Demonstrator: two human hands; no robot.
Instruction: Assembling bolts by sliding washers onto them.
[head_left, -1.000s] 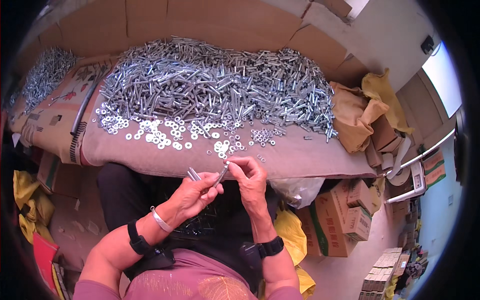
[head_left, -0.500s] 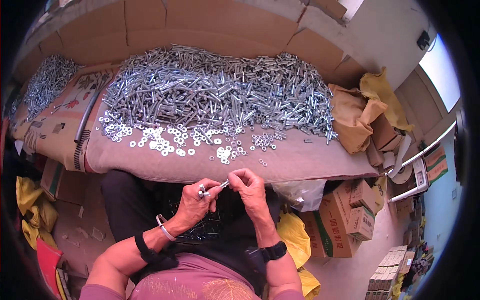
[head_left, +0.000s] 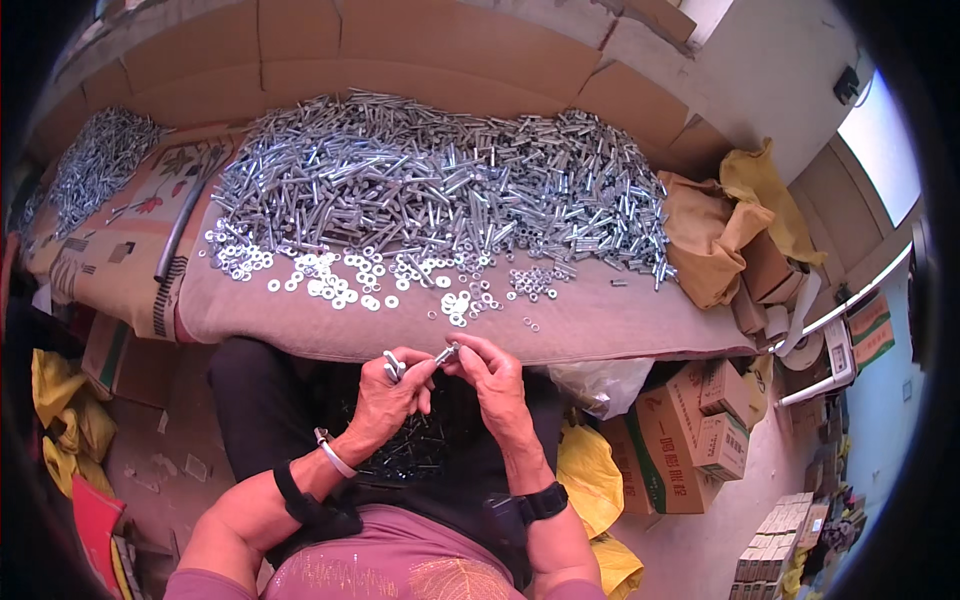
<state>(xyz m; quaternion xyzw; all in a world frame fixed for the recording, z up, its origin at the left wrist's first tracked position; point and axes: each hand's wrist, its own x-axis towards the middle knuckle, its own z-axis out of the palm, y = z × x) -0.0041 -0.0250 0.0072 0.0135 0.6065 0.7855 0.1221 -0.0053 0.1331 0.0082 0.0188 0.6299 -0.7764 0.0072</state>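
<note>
My left hand (head_left: 385,405) is closed around a few silver bolts (head_left: 393,368), whose ends stick up out of the fist. Between its thumb and forefinger it also pinches one bolt (head_left: 445,354), tilted up to the right. At that bolt's upper end, the fingers of my right hand (head_left: 497,388) are pinched together; whether a small washer or nut is between them I cannot make out. Beyond both hands, flat washers (head_left: 345,295) and small nuts (head_left: 533,284) lie scattered along the front of a padded brown surface (head_left: 610,325). Under my hands, dark-looking bolts (head_left: 415,445) lie in my lap area.
A large heap of metal sleeves and bolts (head_left: 430,180) covers the back of the padded surface, against cardboard (head_left: 450,50). A smaller heap (head_left: 105,165) is at the far left. Cartons (head_left: 665,440), a clear plastic bag (head_left: 605,385) and yellow sacks (head_left: 588,475) stand at the right.
Both hands have shifted slightly up, and my right fingers now sit around the bolt's end with more of the bolt showing. The whole view has turned a little.
</note>
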